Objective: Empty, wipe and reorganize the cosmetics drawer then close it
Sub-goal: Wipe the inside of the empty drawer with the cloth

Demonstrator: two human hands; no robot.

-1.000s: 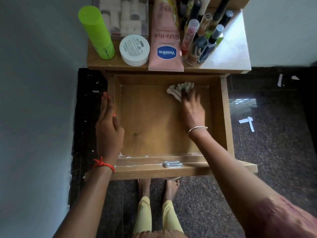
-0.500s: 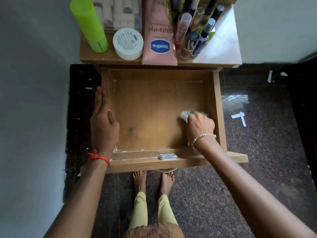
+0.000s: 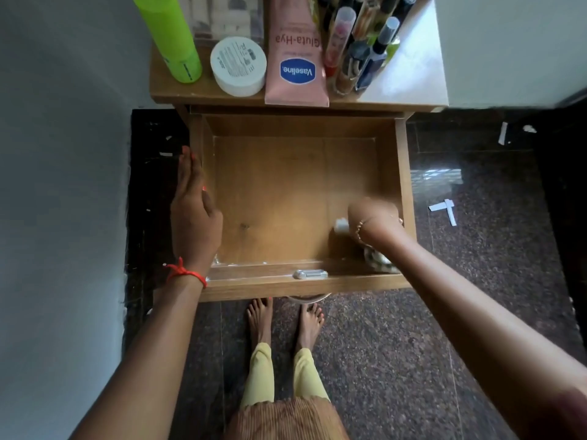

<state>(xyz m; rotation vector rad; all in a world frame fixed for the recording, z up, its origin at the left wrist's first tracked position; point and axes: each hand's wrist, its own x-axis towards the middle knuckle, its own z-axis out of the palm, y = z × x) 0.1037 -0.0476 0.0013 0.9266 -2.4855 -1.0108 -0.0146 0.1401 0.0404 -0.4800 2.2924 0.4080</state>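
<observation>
I count one green bottle (image 3: 168, 36), one white jar (image 3: 238, 65) and one pink tube (image 3: 295, 52). There is one drawer (image 3: 405, 185) and one cloth (image 3: 379, 261). Hands are two: left hand (image 3: 195, 217), right hand (image 3: 374, 220)

Soft daylight, moderately bright; glare whitens the right rear corner of the table top (image 3: 409, 68); a window reflection shines on the dark floor (image 3: 435, 177); the bottom of the drawer (image 3: 286, 192) glows warm; the right hand (image 3: 371, 217) and the cloth (image 3: 379, 260) it grips are smeared by motion; the wall (image 3: 63, 185) at left is dim; straight lines bend near the frame edges.
</observation>
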